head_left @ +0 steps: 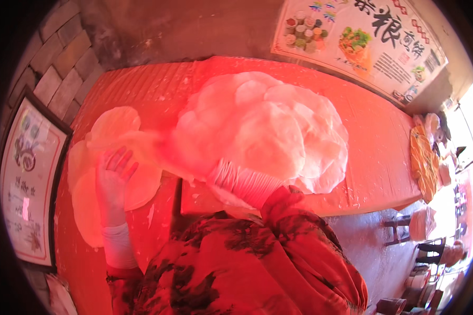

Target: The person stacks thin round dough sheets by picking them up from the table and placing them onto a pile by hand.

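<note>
Thin round flatbreads or dough sheets, pale under the red light, lie on a red-covered table. A large overlapping heap [276, 126] is at the centre, and a smaller overlapping group [86, 197] lies at the left. My left hand [117, 165], palm up with its fingers slightly apart, is over the smaller group and holds nothing visible. My right arm, in a wrapped pale sleeve cover, reaches left past the near side of the heap. At its end my right hand [132, 139] is heavily blurred above the small group, close to my left fingers; whether it holds a sheet cannot be told.
The red table cover [378, 145] is creased and flecked with white. A wall bears a food poster [362, 47]; a framed sign [33, 181] stands at the left. Bagged goods [423, 163] sit by the table's right end. Stools [398, 230] and containers [418, 283] are on the floor at right.
</note>
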The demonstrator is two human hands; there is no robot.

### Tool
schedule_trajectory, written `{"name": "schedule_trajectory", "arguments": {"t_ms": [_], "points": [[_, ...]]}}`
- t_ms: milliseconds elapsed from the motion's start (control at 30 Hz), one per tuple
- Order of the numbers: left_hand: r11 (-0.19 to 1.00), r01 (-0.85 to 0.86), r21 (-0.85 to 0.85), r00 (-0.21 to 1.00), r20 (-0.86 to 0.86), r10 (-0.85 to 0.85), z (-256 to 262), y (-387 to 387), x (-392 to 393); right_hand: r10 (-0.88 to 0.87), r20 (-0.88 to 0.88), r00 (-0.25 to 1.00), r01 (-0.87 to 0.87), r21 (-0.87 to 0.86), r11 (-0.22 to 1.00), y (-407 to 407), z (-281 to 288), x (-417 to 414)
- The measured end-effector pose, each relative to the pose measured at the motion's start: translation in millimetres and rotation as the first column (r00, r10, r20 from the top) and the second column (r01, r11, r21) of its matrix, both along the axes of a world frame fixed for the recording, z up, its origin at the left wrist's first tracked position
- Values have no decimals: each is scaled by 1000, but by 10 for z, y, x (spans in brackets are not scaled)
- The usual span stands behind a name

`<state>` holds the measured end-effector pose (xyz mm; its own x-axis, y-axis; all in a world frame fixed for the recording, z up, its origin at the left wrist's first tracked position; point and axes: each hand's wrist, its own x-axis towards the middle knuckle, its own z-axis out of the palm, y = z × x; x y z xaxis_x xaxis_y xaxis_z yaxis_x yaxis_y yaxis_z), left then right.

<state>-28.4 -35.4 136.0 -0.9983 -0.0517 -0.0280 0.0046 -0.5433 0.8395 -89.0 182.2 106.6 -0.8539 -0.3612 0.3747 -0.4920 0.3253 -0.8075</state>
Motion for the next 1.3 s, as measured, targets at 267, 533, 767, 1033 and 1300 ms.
{"name": "schedule_trajectory", "arguments": {"t_ms": [267,533,767,1033,1300], "points": [[978,-46,-201,978,192,85,-1016,-389,158,-400,133,907,403,-551,731,2538,364,-727],[953,-296,-60,863,411,294,-2166,-823,700,-427,317,847,411,-900,147,3903,-1336,-268],[917,-332,-221,853,344,392,-1666,-270,764,-346,619,706,589,-783,-199,4357,-2220,-1],[886,-258,-385,904,229,362,-2115,-1055,302,-344,508,789,525,-850,-50,4997,22,-729],[925,-299,-234,848,380,370,-2187,-1331,409,-826,-120,551,645,-567,513,4772,-315,-318]]}}
